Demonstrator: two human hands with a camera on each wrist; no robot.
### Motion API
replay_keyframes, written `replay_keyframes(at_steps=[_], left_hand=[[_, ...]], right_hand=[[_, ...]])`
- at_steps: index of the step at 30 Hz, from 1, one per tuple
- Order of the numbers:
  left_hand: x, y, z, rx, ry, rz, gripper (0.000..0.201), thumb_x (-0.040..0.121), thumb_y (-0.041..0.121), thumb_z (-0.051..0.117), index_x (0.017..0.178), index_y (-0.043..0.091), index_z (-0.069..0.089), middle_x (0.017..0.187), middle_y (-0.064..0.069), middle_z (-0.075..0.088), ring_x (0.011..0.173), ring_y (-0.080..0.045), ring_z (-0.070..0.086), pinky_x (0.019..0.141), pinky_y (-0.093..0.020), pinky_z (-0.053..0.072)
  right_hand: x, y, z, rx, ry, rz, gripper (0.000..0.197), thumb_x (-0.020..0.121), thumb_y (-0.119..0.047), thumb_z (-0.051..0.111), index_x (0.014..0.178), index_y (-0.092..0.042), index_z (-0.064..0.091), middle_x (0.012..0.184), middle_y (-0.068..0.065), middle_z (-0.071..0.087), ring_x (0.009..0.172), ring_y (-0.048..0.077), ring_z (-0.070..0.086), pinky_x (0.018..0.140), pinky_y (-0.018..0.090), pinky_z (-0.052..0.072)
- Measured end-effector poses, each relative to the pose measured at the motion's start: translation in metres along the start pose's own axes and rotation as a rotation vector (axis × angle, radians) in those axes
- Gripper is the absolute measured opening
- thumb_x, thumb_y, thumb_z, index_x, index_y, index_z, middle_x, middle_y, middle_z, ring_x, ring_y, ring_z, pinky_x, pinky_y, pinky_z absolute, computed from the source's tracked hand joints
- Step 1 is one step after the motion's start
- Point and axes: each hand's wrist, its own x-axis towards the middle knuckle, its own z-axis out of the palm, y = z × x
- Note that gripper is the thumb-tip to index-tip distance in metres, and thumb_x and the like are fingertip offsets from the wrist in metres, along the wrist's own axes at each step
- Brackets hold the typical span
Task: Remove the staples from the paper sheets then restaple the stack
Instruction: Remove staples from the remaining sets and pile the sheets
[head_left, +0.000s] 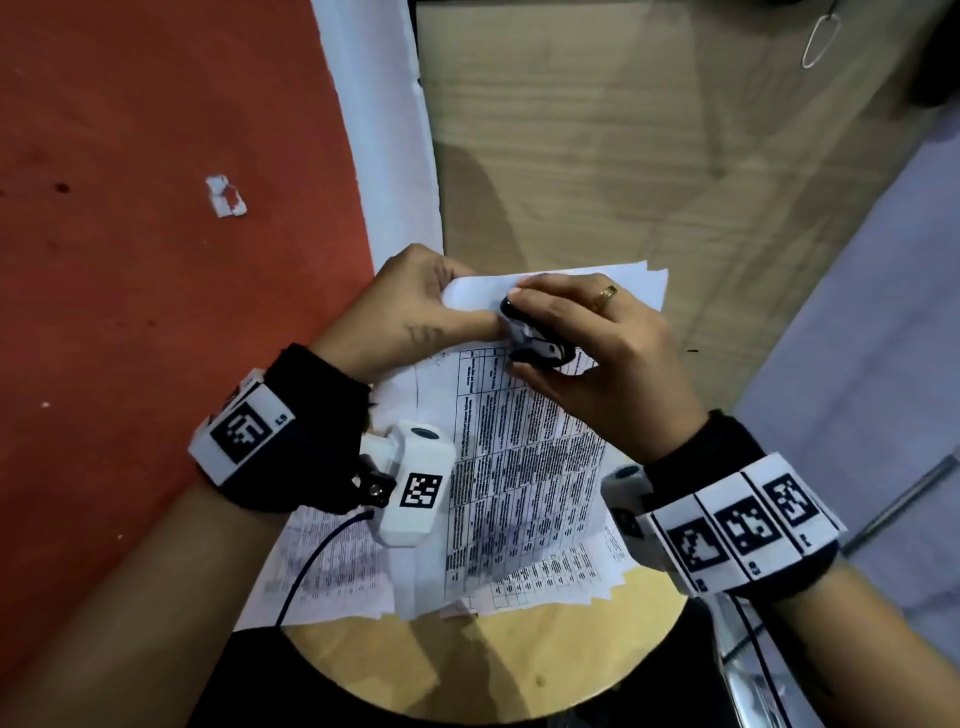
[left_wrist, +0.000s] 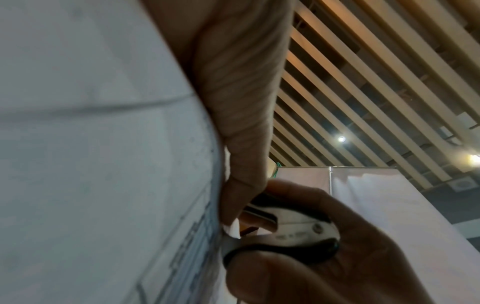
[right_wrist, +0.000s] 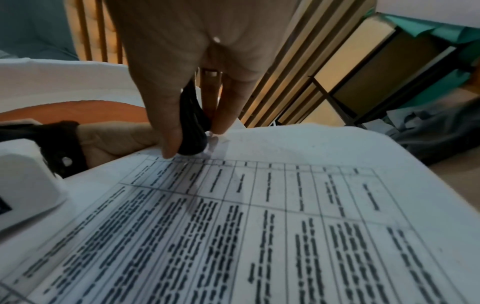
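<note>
The remover (head_left: 537, 343) is pinched by the right hand (head_left: 597, 358) at the stack's (head_left: 524, 467) corner, which the left hand (head_left: 410, 312) grips; it should be squeezed squarely under the staple.

Makeshift office corner, or something close to it.
Printed sheets (head_left: 524, 467) of tabled text lie over the far edge of a small round wooden stool (head_left: 493, 670) that serves as a desk. It stands on a red floor (head_left: 156, 260) beside a wood-grain panel (head_left: 649, 156) with a paperclip (head_left: 820, 41) near its far right corner. Overhead, the wrist views show a slatted ceiling (left_wrist: 376, 82) with spot lights.
</note>
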Motion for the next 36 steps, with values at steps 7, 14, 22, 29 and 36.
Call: replay_keyframes(at_steps=[7, 14, 22, 29, 36], left_hand=[[0.000, 0.004, -0.001, -0.031, -0.018, -0.020, 0.045, 0.059, 0.031, 0.074, 0.077, -0.009, 0.064, 0.072, -0.013, 0.054, 0.070, -0.017, 0.047, 0.065, -0.034, 0.035], [0.001, 0.002, 0.000, -0.002, 0.040, -0.050, 0.049, 0.056, 0.037, 0.074, 0.073, -0.008, 0.063, 0.069, -0.008, 0.050, 0.069, -0.015, 0.043, 0.064, -0.035, 0.032], [-0.001, 0.001, 0.005, -0.032, 0.134, -0.092, 0.044, 0.050, 0.043, 0.075, 0.064, 0.002, 0.065, 0.067, -0.009, 0.052, 0.067, -0.014, 0.045, 0.063, -0.033, 0.034], [-0.005, 0.008, 0.004, -0.181, 0.063, -0.092, 0.031, 0.050, 0.031, 0.074, 0.068, 0.005, 0.071, 0.072, -0.013, 0.060, 0.065, -0.017, 0.054, 0.058, -0.025, 0.043], [-0.002, 0.006, 0.002, -0.185, 0.036, -0.113, 0.053, 0.048, 0.030, 0.075, 0.082, -0.010, 0.067, 0.078, -0.019, 0.060, 0.072, -0.022, 0.053, 0.063, -0.030, 0.041]], right_hand=[[0.006, -0.001, -0.004, -0.017, -0.011, -0.067, 0.031, 0.073, -0.013, 0.076, 0.101, -0.002, 0.070, 0.103, 0.012, 0.069, 0.088, 0.031, 0.066, 0.067, 0.042, 0.055], [0.009, -0.004, -0.003, -0.066, -0.042, -0.085, 0.028, 0.073, -0.013, 0.075, 0.099, -0.003, 0.070, 0.101, 0.011, 0.069, 0.087, 0.032, 0.065, 0.057, 0.044, 0.054], [0.009, -0.008, -0.001, -0.134, -0.012, -0.077, 0.026, 0.071, -0.011, 0.076, 0.094, -0.004, 0.071, 0.095, 0.010, 0.069, 0.081, 0.031, 0.063, 0.056, 0.039, 0.053], [0.009, -0.004, -0.001, -0.147, -0.011, -0.101, 0.026, 0.070, -0.012, 0.077, 0.093, -0.001, 0.070, 0.091, 0.012, 0.069, 0.076, 0.032, 0.063, 0.056, 0.038, 0.053], [0.012, -0.001, -0.003, -0.137, -0.048, -0.131, 0.023, 0.074, -0.015, 0.075, 0.090, 0.000, 0.070, 0.087, 0.011, 0.069, 0.074, 0.031, 0.063, 0.057, 0.036, 0.052]])
